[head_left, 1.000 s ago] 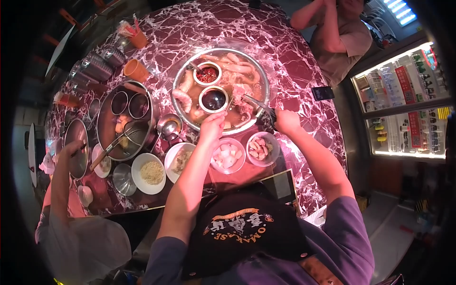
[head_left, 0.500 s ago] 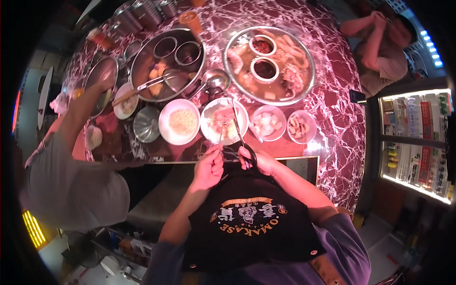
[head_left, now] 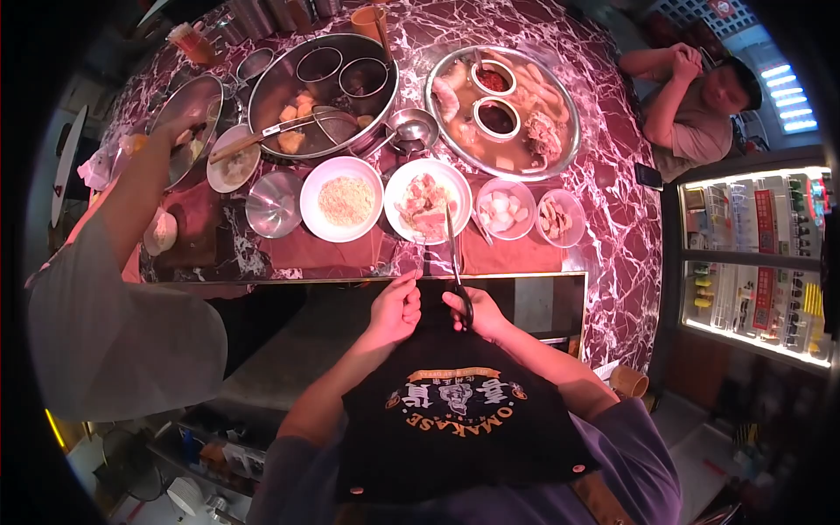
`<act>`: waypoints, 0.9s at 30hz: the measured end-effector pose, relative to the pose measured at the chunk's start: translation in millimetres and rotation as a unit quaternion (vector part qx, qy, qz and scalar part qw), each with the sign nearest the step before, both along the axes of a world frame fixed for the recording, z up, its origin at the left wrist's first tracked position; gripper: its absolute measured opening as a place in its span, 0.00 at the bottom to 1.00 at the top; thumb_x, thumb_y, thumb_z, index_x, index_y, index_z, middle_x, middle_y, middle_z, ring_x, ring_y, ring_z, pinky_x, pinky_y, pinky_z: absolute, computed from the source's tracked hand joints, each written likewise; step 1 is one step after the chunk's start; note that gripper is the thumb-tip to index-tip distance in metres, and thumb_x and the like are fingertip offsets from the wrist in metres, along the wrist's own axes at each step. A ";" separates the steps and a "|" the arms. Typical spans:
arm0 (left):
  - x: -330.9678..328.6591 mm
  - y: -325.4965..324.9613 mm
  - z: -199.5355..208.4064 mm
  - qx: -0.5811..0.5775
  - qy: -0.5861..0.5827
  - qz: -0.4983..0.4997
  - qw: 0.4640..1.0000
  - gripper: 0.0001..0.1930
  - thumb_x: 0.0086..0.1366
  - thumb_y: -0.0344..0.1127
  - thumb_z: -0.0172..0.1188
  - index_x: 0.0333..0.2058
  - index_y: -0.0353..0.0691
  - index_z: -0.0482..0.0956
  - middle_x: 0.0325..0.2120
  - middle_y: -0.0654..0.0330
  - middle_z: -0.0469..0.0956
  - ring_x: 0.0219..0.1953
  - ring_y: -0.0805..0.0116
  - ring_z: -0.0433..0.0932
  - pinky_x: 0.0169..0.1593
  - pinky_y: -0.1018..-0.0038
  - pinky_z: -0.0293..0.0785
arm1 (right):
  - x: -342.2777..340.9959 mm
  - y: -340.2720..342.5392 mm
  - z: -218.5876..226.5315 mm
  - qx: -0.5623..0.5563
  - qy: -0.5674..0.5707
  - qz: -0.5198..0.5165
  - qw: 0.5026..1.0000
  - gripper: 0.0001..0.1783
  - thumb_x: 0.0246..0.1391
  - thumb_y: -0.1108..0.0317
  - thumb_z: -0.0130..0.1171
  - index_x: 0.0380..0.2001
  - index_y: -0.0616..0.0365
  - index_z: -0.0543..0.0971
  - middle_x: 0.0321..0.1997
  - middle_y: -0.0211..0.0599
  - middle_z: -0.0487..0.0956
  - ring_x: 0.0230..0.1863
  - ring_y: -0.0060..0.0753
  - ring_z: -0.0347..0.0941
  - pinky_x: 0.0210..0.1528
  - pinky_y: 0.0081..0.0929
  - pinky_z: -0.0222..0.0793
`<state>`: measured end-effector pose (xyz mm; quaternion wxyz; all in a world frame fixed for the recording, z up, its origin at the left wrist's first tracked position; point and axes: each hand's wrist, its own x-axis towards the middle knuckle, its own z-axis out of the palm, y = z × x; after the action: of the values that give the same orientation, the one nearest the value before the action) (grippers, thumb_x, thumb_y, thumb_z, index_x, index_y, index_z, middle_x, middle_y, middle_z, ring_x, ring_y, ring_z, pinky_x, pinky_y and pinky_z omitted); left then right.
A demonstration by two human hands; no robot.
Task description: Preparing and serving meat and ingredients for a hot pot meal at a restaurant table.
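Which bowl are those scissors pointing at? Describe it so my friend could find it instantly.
On the marbled table, look along the nearest edge. The wide white bowl sits between the crumb-filled bowl on its left and the smaller bowl of white chunks on its right. Only it has the blades of the scissors, held in the right hand, reaching over its pinkish pieces.

The scissors (head_left: pixel 454 254) have smooth metal blades. The desk (head_left: pixel 617 254) looks like glossy veined marble; the strainer handle (head_left: pixel 234 147) looks wooden.
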<state>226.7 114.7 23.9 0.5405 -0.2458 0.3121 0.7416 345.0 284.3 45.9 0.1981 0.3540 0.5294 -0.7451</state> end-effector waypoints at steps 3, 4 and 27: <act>-5.3 -3.1 -2.8 0.012 -0.002 0.015 1.000 0.09 0.71 0.34 0.51 0.48 0.47 0.74 0.19 0.69 0.64 0.13 0.81 0.56 0.16 0.83 0.51 | 4.3 -3.6 -2.7 0.021 -0.001 0.003 1.000 0.26 0.57 0.40 0.58 0.31 0.55 0.71 0.21 0.26 0.71 0.20 0.19 0.70 0.22 0.17 0.62; -6.8 -4.7 -2.7 0.008 -0.002 0.011 1.000 0.09 0.71 0.34 0.51 0.48 0.47 0.74 0.19 0.69 0.64 0.13 0.81 0.56 0.16 0.83 0.51 | 4.0 -4.3 -3.4 0.003 0.007 0.013 1.000 0.27 0.57 0.39 0.57 0.31 0.55 0.71 0.21 0.26 0.71 0.21 0.19 0.70 0.22 0.17 0.62; -37.2 -39.0 36.4 -0.182 0.426 -0.183 0.867 0.12 0.69 0.32 0.52 0.47 0.35 0.78 0.20 0.67 0.72 0.17 0.81 0.66 0.20 0.81 0.61 | -14.6 40.1 0.2 0.380 -0.006 0.163 0.910 0.32 0.46 0.39 0.65 0.42 0.57 0.79 0.38 0.48 0.82 0.42 0.48 0.79 0.45 0.41 0.71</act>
<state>189.5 75.7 60.3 0.4264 0.0613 0.6810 0.5922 330.4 324.4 46.1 0.1709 0.3158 0.8217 -0.4426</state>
